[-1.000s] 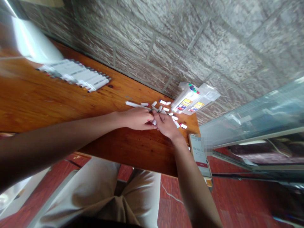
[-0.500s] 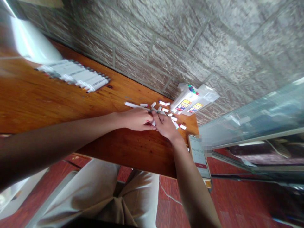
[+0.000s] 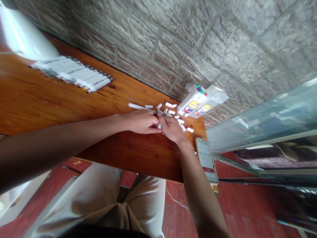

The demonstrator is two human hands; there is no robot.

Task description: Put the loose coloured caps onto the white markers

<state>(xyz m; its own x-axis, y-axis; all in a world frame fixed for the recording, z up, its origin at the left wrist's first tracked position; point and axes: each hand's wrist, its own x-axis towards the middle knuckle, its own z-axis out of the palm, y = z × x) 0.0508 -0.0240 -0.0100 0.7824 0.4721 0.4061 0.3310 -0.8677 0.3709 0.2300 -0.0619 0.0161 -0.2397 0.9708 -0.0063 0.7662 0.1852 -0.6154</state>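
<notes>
My left hand [image 3: 142, 121] and my right hand [image 3: 171, 128] meet over the table, fingertips touching. Both are closed around a white marker [image 3: 159, 126], of which only a short end shows between the fingers; the rest is hidden. Red marks show on the left hand near the thumb. Just behind the left hand lies a long white marker barrel [image 3: 136, 106], partly covered by it. Several loose white marker caps with coloured ends lie around and behind the right hand, among them a red-ended cap [image 3: 190, 130] and a blue-ended cap [image 3: 168, 104].
A clear plastic case [image 3: 192, 102] holding coloured-tip markers stands against the stone wall [image 3: 138, 56]. A row of grey-white markers [image 3: 74, 72] lies at the left beside a white lamp-like object [image 3: 24, 36]. A phone [image 3: 206, 160] rests at the table's right edge.
The whole view has shifted slightly, moving the marker row up and left. My hands stay together on the marker in nearly the same pose.
</notes>
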